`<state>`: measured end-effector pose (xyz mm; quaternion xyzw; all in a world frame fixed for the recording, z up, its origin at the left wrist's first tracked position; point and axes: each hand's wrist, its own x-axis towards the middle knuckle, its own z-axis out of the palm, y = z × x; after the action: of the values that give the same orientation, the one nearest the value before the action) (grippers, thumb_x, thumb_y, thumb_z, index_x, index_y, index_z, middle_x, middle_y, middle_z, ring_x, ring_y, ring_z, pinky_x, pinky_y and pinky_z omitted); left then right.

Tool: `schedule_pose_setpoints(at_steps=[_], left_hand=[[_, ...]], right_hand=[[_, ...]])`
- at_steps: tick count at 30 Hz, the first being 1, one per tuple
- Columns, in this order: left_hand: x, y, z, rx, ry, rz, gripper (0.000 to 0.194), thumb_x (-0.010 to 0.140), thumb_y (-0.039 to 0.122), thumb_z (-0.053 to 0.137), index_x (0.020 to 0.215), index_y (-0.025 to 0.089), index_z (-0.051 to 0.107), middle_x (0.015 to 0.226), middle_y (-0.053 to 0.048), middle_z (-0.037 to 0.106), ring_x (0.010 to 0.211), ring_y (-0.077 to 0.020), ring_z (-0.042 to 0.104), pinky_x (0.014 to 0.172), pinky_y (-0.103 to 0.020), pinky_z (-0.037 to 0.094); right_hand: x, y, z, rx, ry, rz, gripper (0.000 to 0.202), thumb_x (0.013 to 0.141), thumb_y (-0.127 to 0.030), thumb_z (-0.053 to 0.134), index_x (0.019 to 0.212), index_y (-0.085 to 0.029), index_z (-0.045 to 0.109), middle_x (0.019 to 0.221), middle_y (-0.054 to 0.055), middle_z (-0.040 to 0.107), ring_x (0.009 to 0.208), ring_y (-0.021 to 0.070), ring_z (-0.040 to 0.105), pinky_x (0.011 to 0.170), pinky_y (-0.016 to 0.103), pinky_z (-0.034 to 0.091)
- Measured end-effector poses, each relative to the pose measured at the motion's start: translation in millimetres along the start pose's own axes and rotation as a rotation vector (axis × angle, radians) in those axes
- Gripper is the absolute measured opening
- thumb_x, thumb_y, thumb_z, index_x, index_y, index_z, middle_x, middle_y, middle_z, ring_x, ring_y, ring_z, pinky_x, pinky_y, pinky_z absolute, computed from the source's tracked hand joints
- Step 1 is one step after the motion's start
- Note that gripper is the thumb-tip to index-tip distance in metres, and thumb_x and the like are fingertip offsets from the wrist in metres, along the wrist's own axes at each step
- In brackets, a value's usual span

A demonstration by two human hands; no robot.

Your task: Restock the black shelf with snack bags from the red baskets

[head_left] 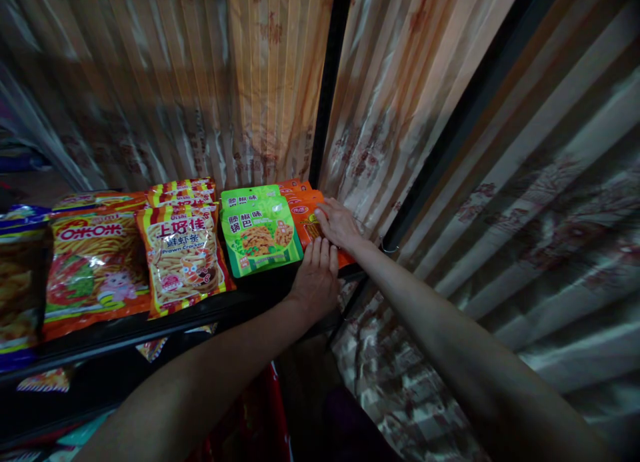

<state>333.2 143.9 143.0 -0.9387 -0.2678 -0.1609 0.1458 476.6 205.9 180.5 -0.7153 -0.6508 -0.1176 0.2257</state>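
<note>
Both my hands sit at the right end of a dark shelf [165, 322] stocked with snack bags; left hand [316, 275] lies flat, fingers together and extended, palm down at the shelf's front edge just below the green pouch [260, 234], gripping nothing; right hand [339, 223] rests spread on the orange packets [306, 217] stacked beside the black upright post [327, 82], fingers loosely open, pressing rather than pinching as far as I can tell; the orange packets lie at the far right, touching the green pouch and partly hidden under my right hand; left of the green pouch stand the prawn cracker bags [183, 252], then a red-orange stick snack bag [93, 262]; patterned curtain [450, 115] behind and to the right; risk as I judge it: the orange stack sits near the shelf's corner, a sideways push could slide packets off the edge or into the gap by the post; slick foil could also nudge the green pouch out of line.
</note>
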Motion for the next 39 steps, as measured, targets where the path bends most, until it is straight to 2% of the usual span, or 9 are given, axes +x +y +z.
schedule_pose_setpoints(at_steps=[4,11,16,20,24,28,31,34,39], left_hand=[[-14.9,-0.3,2.5,0.024,0.081,0.070,0.063,0.092,0.037,0.031,0.136,-0.006,0.030,0.144,-0.028,0.031,0.138,-0.0327,0.024,0.113,-0.049,0.019],[-48.4,-5.7,-7.7,0.040,0.088,0.105,0.061,0.092,0.040,0.031,0.135,-0.003,0.035,0.147,-0.024,0.030,0.139,-0.0316,0.018,0.114,-0.049,0.015],[-74.9,-12.4,-14.6,-0.001,0.082,0.083,0.057,0.092,0.039,0.034,0.136,0.004,0.038,0.148,-0.021,0.027,0.141,-0.0300,0.015,0.114,-0.050,0.019],[-88.8,-25.3,-23.0,-0.019,0.114,-0.053,0.053,0.091,0.037,0.037,0.135,0.008,0.040,0.150,-0.019,0.026,0.141,-0.0305,0.010,0.113,-0.051,0.021],[-96.7,-38.5,-31.9,-0.004,0.123,-0.151,0.050,0.090,0.036,0.040,0.133,0.010,0.044,0.149,-0.017,0.029,0.141,-0.0311,0.011,0.113,-0.053,0.019],[-98.9,-44.4,-38.2,0.009,0.126,-0.147,0.050,0.089,0.035,0.041,0.134,0.011,0.043,0.150,-0.017,0.028,0.142,-0.0304,0.011,0.113,-0.054,0.019],[-98.2,-46.5,-38.4,0.008,0.137,-0.173,0.054,0.089,0.034,0.041,0.139,0.014,0.036,0.151,-0.015,0.025,0.141,-0.0310,0.011,0.112,-0.057,0.020],[-98.2,-50.2,-33.3,0.016,0.146,-0.215,0.056,0.089,0.031,0.040,0.142,0.014,0.030,0.152,-0.015,0.023,0.142,-0.0310,0.010,0.112,-0.056,0.020],[-98.3,-57.4,-19.5,0.023,0.154,-0.190,0.057,0.089,0.026,0.042,0.142,0.012,0.028,0.152,-0.018,0.022,0.142,-0.0317,0.009,0.110,-0.059,0.020]], right_hand=[[-18.3,1.1,-1.8,0.038,0.044,-0.022,0.042,0.094,-0.032,0.030,0.119,-0.014,0.059,0.134,0.011,0.052,0.130,0.0206,0.040,0.110,0.038,0.026],[-38.0,-8.8,-9.7,0.107,0.064,-0.082,0.042,0.094,-0.035,0.032,0.117,-0.016,0.061,0.130,0.009,0.056,0.130,0.0210,0.039,0.111,0.040,0.026],[-36.1,-34.7,-21.3,0.198,0.029,-0.136,0.038,0.094,-0.032,0.033,0.115,-0.019,0.062,0.120,0.006,0.063,0.121,0.0192,0.049,0.108,0.038,0.031],[-33.4,-64.3,-24.6,0.321,0.033,-0.094,0.035,0.091,-0.030,0.042,0.120,-0.019,0.057,0.122,0.006,0.062,0.113,0.0188,0.055,0.100,0.033,0.040],[-19.3,-85.4,-22.9,0.484,-0.032,0.069,0.042,0.089,-0.027,0.044,0.131,-0.021,0.046,0.120,0.005,0.063,0.106,0.0155,0.060,0.093,0.028,0.044],[11.0,-85.8,-13.1,0.587,-0.051,0.293,0.045,0.089,-0.033,0.045,0.131,-0.018,0.046,0.122,0.009,0.061,0.107,0.0158,0.059,0.093,0.028,0.043],[34.9,-80.9,-1.8,0.653,-0.027,0.342,0.039,0.088,-0.036,0.046,0.120,-0.018,0.056,0.113,0.007,0.066,0.103,0.0176,0.061,0.089,0.027,0.046],[52.8,-78.7,10.2,0.805,-0.078,0.409,0.027,0.085,-0.029,0.049,0.101,-0.016,0.065,0.092,0.005,0.071,0.087,0.0173,0.064,0.074,0.025,0.051],[68.7,-73.6,25.7,0.884,-0.115,0.477,0.014,0.074,-0.023,0.061,0.082,-0.013,0.067,0.073,0.004,0.070,0.068,0.0152,0.063,0.063,0.024,0.051]])
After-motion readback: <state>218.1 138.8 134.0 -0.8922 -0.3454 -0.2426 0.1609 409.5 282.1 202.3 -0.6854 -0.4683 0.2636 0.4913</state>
